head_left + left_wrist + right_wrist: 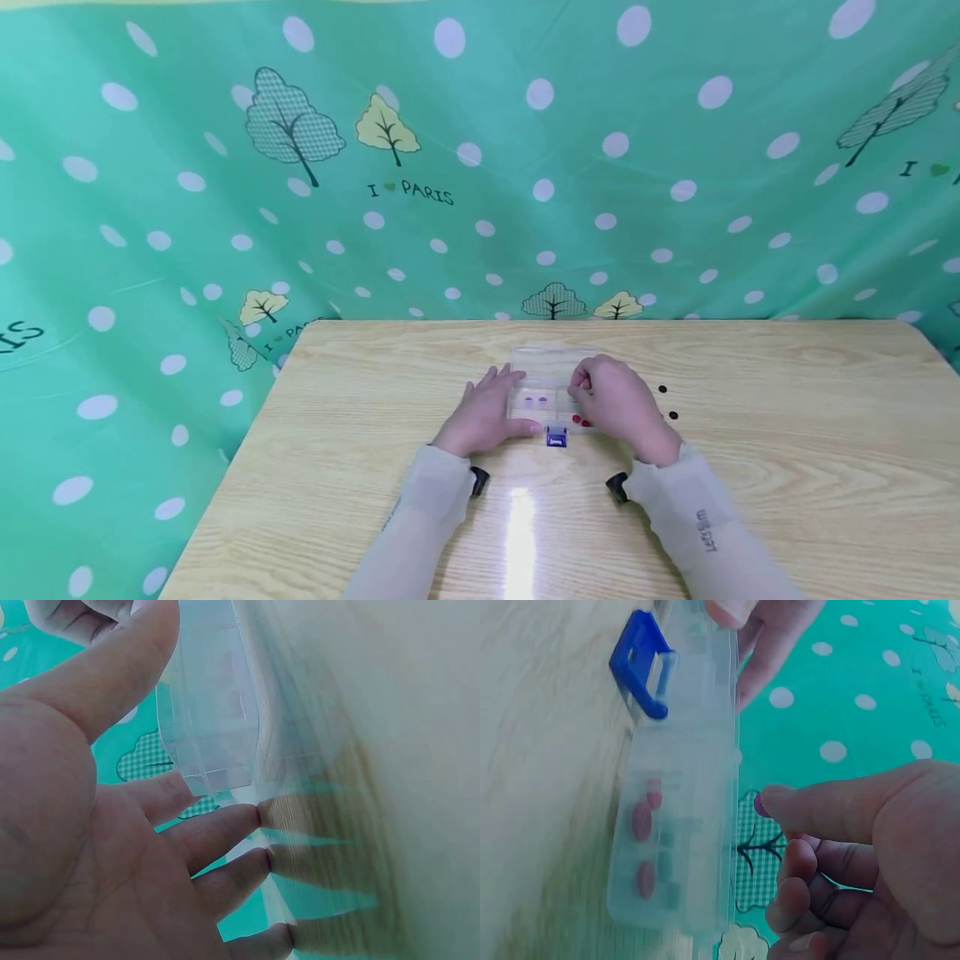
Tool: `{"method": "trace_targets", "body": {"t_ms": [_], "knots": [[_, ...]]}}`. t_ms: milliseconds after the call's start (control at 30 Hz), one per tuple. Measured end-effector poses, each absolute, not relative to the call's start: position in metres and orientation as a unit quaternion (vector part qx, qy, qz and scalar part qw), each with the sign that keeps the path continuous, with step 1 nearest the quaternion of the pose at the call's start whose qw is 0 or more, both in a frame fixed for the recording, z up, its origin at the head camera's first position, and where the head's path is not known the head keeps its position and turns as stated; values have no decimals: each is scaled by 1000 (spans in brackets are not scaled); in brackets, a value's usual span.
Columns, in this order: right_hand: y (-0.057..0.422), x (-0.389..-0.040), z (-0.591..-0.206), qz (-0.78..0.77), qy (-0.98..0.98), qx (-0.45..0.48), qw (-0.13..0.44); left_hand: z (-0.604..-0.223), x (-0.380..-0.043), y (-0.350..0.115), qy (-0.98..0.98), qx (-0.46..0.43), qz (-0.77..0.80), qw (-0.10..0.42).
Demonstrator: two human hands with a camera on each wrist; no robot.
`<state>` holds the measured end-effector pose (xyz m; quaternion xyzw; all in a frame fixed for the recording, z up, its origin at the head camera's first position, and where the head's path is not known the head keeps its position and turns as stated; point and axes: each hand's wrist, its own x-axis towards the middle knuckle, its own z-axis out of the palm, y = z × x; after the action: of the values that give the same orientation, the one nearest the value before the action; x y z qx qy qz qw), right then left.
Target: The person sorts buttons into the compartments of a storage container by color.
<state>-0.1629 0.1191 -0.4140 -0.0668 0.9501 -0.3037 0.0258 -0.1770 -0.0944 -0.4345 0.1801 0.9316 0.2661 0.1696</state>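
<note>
A clear plastic box [551, 421] with compartments and a blue latch [557, 437] lies on the table, its transparent lid [542, 360] raised at the back. My left hand [483, 417] holds the box's left end between thumb and index finger, its other fingertips resting on the table. Above the right compartments, my right hand [618, 400] pinches a small magenta disc [760, 805] between thumb and index finger. Red oval pieces [642, 821] lie in a right compartment, and purple pieces [536, 401] lie in a left one.
Two small dark discs [663, 389] lie on the wooden table [787, 467] to the right of the box. A green dotted cloth [480, 183] hangs behind the table and along its left side.
</note>
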Motion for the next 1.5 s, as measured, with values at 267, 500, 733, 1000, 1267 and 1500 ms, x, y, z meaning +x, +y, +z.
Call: {"method": "trace_targets", "body": {"t_ms": [267, 500, 733, 1000, 1267, 1500], "knots": [[104, -167, -417, -291, 952, -94, 12, -435, -178, -96, 934, 176, 259, 172], [96, -172, -419, -284, 953, -103, 14, -437, -179, -96, 932, 178, 265, 171], [91, -175, -421, -285, 953, -100, 22, -436, -179, -96, 933, 180, 263, 170], [84, -178, -424, -281, 953, -113, 17, -437, -179, -97, 931, 182, 269, 167], [78, -180, -424, -278, 953, -119, 20, -435, -178, -95, 931, 183, 269, 166], [75, -182, -425, -273, 954, -116, 31, -436, -178, -95, 930, 186, 269, 168]]}}
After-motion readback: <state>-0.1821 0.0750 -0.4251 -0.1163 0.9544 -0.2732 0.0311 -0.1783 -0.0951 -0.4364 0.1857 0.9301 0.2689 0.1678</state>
